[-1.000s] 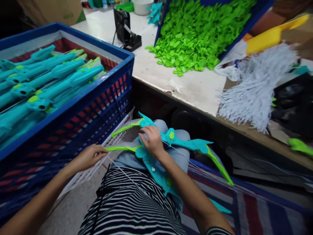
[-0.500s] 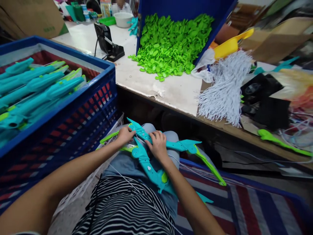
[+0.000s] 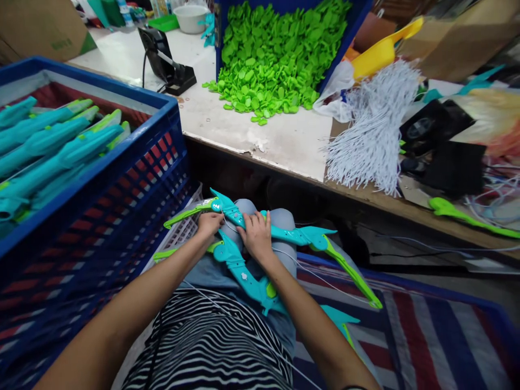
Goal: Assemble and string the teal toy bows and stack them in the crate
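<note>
A turquoise and green toy bow [image 3: 289, 234] lies across my knees. My right hand [image 3: 257, 235] is closed around its middle, fingers over the far edge. Just below its left joint, my left hand [image 3: 210, 223] pinches the thin white bowstring [image 3: 229, 223], fingers pressed together. A second toy bow [image 3: 244, 275] of the same kind rests on my lap nearer my body, partly covered by my right forearm. Its green left limb [image 3: 164, 253] sticks out past my left forearm.
At left stands a blue crate [image 3: 173, 116] of turquoise bows. A blue bin [image 3: 219, 51] spills green plastic pieces [image 3: 272, 70] onto the white table [image 3: 284, 141]. White strings [image 3: 368, 135], a yellow scoop [image 3: 376, 57] and a black stand [image 3: 174, 76] are also there.
My left hand has slid off the bow's left joint, which now shows, and pinches the string beside it. My right hand still holds the middle. The view has tilted down slightly.
</note>
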`<state>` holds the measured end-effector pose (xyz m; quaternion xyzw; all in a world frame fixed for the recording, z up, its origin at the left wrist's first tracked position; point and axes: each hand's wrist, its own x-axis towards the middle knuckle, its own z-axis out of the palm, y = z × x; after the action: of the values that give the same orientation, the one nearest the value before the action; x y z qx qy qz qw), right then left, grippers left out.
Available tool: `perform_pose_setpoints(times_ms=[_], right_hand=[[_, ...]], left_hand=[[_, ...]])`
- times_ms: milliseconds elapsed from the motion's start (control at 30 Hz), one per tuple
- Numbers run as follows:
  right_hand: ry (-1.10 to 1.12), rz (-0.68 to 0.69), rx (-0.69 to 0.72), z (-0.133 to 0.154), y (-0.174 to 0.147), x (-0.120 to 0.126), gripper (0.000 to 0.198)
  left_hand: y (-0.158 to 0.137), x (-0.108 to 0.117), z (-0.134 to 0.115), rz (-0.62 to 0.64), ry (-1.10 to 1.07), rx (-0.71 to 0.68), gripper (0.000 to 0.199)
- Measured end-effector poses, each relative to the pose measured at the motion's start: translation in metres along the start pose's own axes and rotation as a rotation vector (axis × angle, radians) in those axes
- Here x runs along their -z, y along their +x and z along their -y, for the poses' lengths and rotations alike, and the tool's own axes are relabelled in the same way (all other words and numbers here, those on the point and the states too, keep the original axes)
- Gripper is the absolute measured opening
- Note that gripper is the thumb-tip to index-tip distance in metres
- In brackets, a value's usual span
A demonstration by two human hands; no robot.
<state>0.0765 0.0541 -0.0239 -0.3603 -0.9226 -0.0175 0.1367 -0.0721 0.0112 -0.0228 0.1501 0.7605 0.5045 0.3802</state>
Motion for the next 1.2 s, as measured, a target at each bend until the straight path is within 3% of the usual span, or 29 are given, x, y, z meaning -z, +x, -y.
perform_pose_setpoints(times_ms=[233,533,733,833,1000,1100,1200], right_hand=[[-0.058,0.047,0.034,-0.005,0.006,0.002,0.042],[-0.044,0.072,0.0,0.001,0.006,0.005,0.043],[0.255,0.245,-0.008,-0.033,0.015,0.019,0.042],[0.504,0.367,-0.049,-0.056,0.016,0.021,0.042],[0.731,0.414,-0.168,-0.074,0.016,0.016,0.046],[0.748,0.423,-0.205,-0.074,0.017,0.014,0.05],[0.762,0.425,-0.215,-0.074,0.018,0.013,0.051]], left_hand=[[-0.008,0.012,-0.011,0.04,-0.158,0.078,0.019],[-0.005,0.004,-0.018,0.133,-0.271,0.136,0.022],[-0.022,0.042,-0.031,0.313,-0.816,0.123,0.017],[-0.028,0.072,-0.034,0.289,-0.938,0.057,0.013],[-0.03,0.109,-0.043,0.207,-0.75,-0.097,0.026],[-0.031,0.114,-0.053,0.222,-0.575,-0.14,0.035],[-0.028,0.111,-0.062,0.215,-0.535,-0.15,0.034]])
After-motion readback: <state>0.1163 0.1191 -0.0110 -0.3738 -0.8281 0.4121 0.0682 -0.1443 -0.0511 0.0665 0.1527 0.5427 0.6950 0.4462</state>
